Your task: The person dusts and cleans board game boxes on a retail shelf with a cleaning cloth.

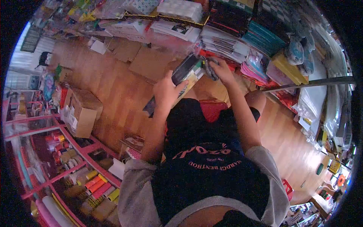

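My left hand [165, 92] is wrapped round a long box [186, 70] with a black top face and a yellow, white and green printed side. The box is tilted, its far end pointing toward the shelf. At that far end, my right hand [222, 71] is closed on a bunched grey cloth [210, 69], which lies right against the box's end. A dark flat strip [149, 107] shows below my left wrist. Beneath both hands are my lap and the red seat [212, 109].
Shelves ahead hold stacked paper packs [223, 43], teal packs [264, 38] and a yellow box [289, 70]. Flattened cardboard [151, 62] and an open carton [83, 113] rest on the wooden floor. A pink-framed display case [72, 142] with coloured rolls stands at left.
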Demonstrator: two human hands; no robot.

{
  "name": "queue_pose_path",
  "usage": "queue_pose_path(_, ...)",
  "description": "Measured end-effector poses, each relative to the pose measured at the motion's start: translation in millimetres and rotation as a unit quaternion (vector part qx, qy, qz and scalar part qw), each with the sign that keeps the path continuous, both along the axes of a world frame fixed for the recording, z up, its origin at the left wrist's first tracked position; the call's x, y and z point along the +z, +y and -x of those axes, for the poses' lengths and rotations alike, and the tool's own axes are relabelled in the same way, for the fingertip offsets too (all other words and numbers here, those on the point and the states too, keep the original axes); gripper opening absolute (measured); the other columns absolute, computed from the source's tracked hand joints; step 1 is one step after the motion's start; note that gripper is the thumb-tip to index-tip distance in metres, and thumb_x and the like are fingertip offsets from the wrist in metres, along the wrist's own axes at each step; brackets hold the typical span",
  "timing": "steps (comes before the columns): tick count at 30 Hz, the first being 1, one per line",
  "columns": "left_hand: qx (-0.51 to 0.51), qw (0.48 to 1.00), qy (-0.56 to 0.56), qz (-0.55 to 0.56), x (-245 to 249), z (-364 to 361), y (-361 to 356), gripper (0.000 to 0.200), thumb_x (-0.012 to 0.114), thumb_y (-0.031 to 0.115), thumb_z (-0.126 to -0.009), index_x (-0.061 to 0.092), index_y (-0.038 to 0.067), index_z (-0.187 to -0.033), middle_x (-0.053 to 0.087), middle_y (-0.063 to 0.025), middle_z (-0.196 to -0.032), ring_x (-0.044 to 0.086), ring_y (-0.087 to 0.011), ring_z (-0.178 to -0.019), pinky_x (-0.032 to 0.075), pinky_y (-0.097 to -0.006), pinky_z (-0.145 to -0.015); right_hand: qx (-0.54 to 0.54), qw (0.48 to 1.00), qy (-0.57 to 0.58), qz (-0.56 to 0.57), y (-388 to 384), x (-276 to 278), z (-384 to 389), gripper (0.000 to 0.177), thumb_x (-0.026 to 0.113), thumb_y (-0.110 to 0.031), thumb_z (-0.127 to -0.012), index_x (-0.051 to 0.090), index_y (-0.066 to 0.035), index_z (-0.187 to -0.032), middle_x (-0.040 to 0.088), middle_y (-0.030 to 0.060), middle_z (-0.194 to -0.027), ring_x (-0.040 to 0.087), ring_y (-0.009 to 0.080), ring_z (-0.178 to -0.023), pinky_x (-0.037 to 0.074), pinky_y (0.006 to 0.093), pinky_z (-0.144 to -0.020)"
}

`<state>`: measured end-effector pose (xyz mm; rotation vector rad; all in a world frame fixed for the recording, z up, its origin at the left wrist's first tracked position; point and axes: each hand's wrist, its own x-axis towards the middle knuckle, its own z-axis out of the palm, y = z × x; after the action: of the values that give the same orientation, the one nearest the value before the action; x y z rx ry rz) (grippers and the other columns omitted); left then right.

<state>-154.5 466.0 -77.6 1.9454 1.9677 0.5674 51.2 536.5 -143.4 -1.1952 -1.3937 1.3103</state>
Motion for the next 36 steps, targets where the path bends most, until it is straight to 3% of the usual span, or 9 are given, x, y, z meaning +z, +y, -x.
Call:
queue_pose_path(5,0.005,0.999,-0.035,0.035,7,13,2,0.054,0.064,0.047,-0.061,0.053,0.003,-0.089,0.058,-0.0166,-0.067,0.057,-0.0337,-0.063,0.044,-0.0395,-0.056,-0.039,0.988,-0.13,0.072,-20,-2,0,0.027,0.05,-0.015,-0.079,0.053,0.001,-0.099,0.057,0.0069,-0.09,0.054,0.0151,-0.076,0.042,0.0256,-0.069)
queue_pose_path(7,-0.021,0.98,-0.191,-0.051,-8,25,7,0.047,0.067,0.042,-0.061,0.055,0.003,-0.086,0.059,-0.0149,-0.067,0.058,-0.0283,-0.061,0.044,-0.0344,-0.056,-0.097,0.965,0.146,0.197,-21,-30,-4,0.031,0.053,-0.02,-0.077,0.053,0.001,-0.1,0.058,0.0073,-0.086,0.055,0.0164,-0.078,0.043,0.0271,-0.07)
queue_pose_path(11,0.019,0.928,-0.37,-0.041,30,27,3,0.034,0.07,0.022,-0.064,0.054,0.0,-0.084,0.06,-0.0083,-0.07,0.056,-0.0122,-0.063,0.043,-0.0263,-0.056,-0.114,0.948,0.247,0.164,-20,-7,0,0.033,0.054,-0.02,-0.076,0.052,0.001,-0.101,0.057,0.007,-0.089,0.054,0.0149,-0.079,0.043,0.0256,-0.069)
queue_pose_path(14,0.008,0.858,-0.5,-0.116,40,18,2,0.034,0.07,0.015,-0.065,0.051,-0.002,-0.088,0.059,-0.0093,-0.079,0.056,-0.013,-0.07,0.044,-0.0256,-0.061,-0.113,0.94,0.308,0.097,-13,32,-1,0.031,0.055,-0.019,-0.076,0.053,0.001,-0.1,0.057,0.0068,-0.09,0.053,0.014,-0.079,0.041,0.0241,-0.069)
queue_pose_path(24,-0.006,0.844,-0.501,-0.192,9,10,1,0.04,0.07,0.008,-0.062,0.049,-0.003,-0.095,0.057,-0.0077,-0.084,0.054,-0.0141,-0.077,0.042,-0.0264,-0.072,-0.123,0.935,0.332,-0.029,-16,127,13,0.027,0.052,-0.018,-0.079,0.053,0.0,-0.099,0.057,0.0038,-0.085,0.052,0.0107,-0.074,0.041,0.021,-0.067)
queue_pose_path(29,0.006,0.819,-0.532,-0.215,1,13,0,0.042,0.069,0.011,-0.064,0.047,-0.004,-0.097,0.055,-0.0081,-0.088,0.052,-0.0143,-0.081,0.041,-0.0266,-0.074,-0.141,0.956,0.2,-0.162,-23,133,31,0.025,0.054,-0.012,-0.077,0.054,-0.001,-0.1,0.057,0.0056,-0.09,0.051,0.0117,-0.083,0.04,0.0237,-0.075)
queue_pose_path(32,0.04,0.747,-0.618,-0.242,-10,14,6,0.045,0.065,0.009,-0.067,0.042,-0.004,-0.104,0.051,-0.0114,-0.099,0.05,-0.0171,-0.089,0.04,-0.0303,-0.079,-0.074,0.97,0.122,-0.196,-38,131,39,0.026,0.056,-0.011,-0.076,0.054,0.0,-0.1,0.057,0.0073,-0.093,0.05,0.0119,-0.087,0.039,0.0254,-0.078)
queue_pose_path(34,0.102,0.608,-0.761,-0.204,-24,29,14,0.05,0.06,0.007,-0.07,0.035,-0.002,-0.112,0.044,-0.0139,-0.11,0.047,-0.0214,-0.098,0.039,-0.0352,-0.084,-0.059,0.968,0.114,-0.215,-46,130,45,0.027,0.057,-0.011,-0.075,0.054,0.0,-0.1,0.058,0.0082,-0.093,0.051,0.0117,-0.085,0.04,0.0262,-0.077)
queue_pose_path(36,0.078,0.602,-0.77,-0.198,-10,32,12,0.052,0.059,0.009,-0.073,0.031,-0.001,-0.116,0.04,-0.0143,-0.116,0.044,-0.0251,-0.103,0.038,-0.0392,-0.087,-0.012,0.98,0.078,-0.181,-50,119,46,0.028,0.057,-0.01,-0.074,0.054,-0.001,-0.101,0.059,0.0087,-0.09,0.053,0.0114,-0.082,0.041,0.0263,-0.074)
